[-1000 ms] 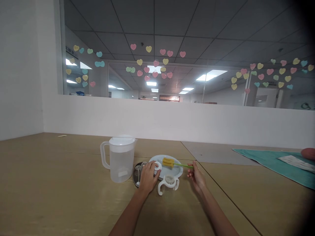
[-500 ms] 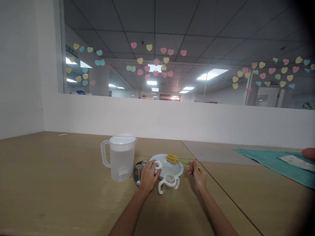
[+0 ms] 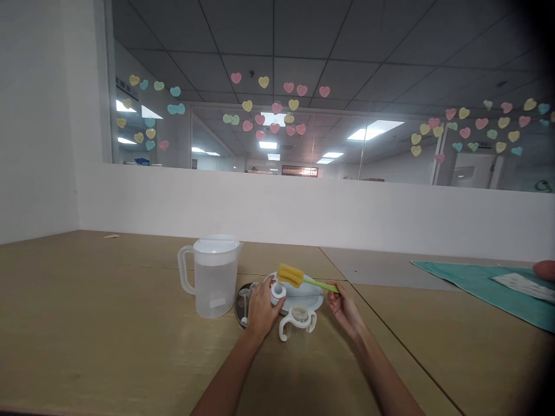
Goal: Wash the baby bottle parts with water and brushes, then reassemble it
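two hands at work, clock centred on the plate (image 3: 310, 298). progress, judged: white cap (image 3: 277, 298) off, held at 9; handled bottle (image 3: 299, 315) open-topped at 6; yellow sponge brush (image 3: 290, 275) outside the cap's hole, head near 11. whether brushing remains: cannot tell. left hand (image 3: 261, 306): back upward, fingers curled narrowly round the cap; cap-plate contact unclear. right hand (image 3: 346, 306): at 4, thumb and fingers pinching the brush's green handle, which points toward 10, forearm rising from 5.
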Available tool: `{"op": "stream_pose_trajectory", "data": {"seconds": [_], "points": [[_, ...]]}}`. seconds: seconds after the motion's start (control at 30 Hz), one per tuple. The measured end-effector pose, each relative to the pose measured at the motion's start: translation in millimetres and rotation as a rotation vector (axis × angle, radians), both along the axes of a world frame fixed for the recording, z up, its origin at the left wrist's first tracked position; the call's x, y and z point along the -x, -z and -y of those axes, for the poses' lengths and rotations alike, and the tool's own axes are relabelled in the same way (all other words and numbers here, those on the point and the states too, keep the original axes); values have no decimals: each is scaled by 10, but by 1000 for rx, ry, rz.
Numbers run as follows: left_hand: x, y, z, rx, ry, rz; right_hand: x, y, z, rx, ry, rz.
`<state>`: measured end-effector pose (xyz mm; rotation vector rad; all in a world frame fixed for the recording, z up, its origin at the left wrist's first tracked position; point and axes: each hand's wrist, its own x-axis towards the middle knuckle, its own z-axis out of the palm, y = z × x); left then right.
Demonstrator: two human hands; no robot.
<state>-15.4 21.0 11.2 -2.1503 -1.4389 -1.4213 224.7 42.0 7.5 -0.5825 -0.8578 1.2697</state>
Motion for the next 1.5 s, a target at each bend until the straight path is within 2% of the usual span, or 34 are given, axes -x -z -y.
{"op": "stream_pose_trajectory", "data": {"seconds": [0.1, 0.23, 0.3, 0.5, 0.63, 0.73, 0.9, 0.97, 1.03, 1.13, 1.2, 1.37, 1.5], "points": [[0, 4, 3, -20, -13, 25, 29, 11, 5, 30, 11, 47], [8, 5, -6, -60, -24, 49, -50, 13, -11, 21, 146, -59], [13, 0, -10, -82, -38, 56, -95, 7, -13, -8, 167, -105], [24, -12, 13, -130, -60, 54, -56, 28, -9, 23, -13, -17], [31, 3, 6, -188, -56, 113, -64, 40, -32, 29, 113, -47], [28, 24, -7, -190, 9, 172, -80, 39, -42, 34, 173, -58], [32, 9, 19, -158, 132, 78, -17, 55, -30, 59, -3, -8], [53, -28, 39, -159, 82, 90, -28, 54, -32, 73, 38, -45], [89, -71, 49, -151, -38, 117, -73, 48, -39, 91, 126, -104], [152, -107, 23, -69, -221, 125, -150, 39, -52, 97, 184, -163], [189, -99, -21, 32, -285, 125, -175, 43, -59, 104, 186, -168], [230, -40, -108, 265, -298, 122, -177, 73, -80, 117, 196, -127], [205, -63, -62, 389, -286, 8, -188, 94, -97, 123, 207, -111]]}}
